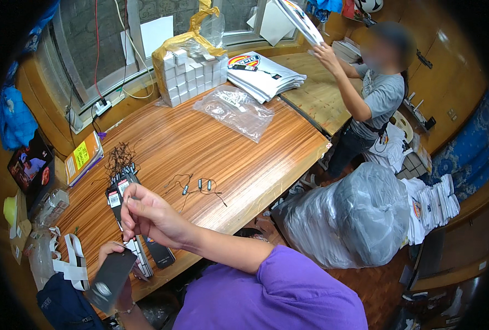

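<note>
My left hand (111, 250), low on the left by the table's near edge, grips a black hang tag (111, 279) held up off the table. Just above it, my right hand (152, 217) is closed in a pinch; what its fingertips hold is too small to make out. Partly behind my hands lie stacked black tags (114, 199) with white stickers, and another black tag (160, 254) rests near the edge. A tangle of thin black tag strings (122, 162) spreads beyond the stack. A few loose strings with small plastic seals (200, 185) lie to the right.
Small white boxes (192, 80) in a yellow-taped wrap stand at the back, beside folded white bagged garments (264, 74) and a clear plastic bag (236, 110). A co-worker (385, 88) at the far right lifts a flat white package. Large plastic-wrapped bundles (354, 220) sit on the floor.
</note>
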{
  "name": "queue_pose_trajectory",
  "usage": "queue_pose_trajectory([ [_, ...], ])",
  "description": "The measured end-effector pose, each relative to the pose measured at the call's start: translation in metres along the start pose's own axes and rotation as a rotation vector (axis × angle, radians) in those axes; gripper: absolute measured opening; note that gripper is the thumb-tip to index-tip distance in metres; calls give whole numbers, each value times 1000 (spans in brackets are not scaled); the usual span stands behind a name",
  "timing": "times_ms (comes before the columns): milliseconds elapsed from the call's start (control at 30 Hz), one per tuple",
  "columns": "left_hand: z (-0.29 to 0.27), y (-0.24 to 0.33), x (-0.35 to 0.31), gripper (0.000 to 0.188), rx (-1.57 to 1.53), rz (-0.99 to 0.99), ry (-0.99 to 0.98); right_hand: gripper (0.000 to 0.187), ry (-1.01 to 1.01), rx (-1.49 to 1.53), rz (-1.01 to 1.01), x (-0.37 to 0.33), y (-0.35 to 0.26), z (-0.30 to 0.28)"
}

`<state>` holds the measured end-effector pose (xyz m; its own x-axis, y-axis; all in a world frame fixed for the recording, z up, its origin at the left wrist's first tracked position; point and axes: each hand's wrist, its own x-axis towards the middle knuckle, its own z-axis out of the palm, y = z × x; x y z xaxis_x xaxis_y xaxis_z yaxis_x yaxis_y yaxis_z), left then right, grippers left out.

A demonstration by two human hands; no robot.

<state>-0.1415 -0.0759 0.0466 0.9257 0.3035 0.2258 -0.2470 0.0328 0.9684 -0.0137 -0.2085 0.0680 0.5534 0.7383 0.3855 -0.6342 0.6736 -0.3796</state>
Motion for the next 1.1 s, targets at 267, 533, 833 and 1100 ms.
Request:
queue_pose_trajectory([
  [267, 7, -4, 2, 36, -213, -65, -33, 13, 46, 25, -19, -5, -8, -2],
  [533, -3, -25, -2, 39, -658, -226, 127, 13, -10, 47, -67, -6, -13, 7],
  [833, 17, -30, 6, 64, -656, -267, 127, 14, -11, -22, -184, 5, -23, 16],
  [1100, 32, -23, -1, 50, 355, 336, 300, 14, 15, 218, -2, 11, -10, 21],
])
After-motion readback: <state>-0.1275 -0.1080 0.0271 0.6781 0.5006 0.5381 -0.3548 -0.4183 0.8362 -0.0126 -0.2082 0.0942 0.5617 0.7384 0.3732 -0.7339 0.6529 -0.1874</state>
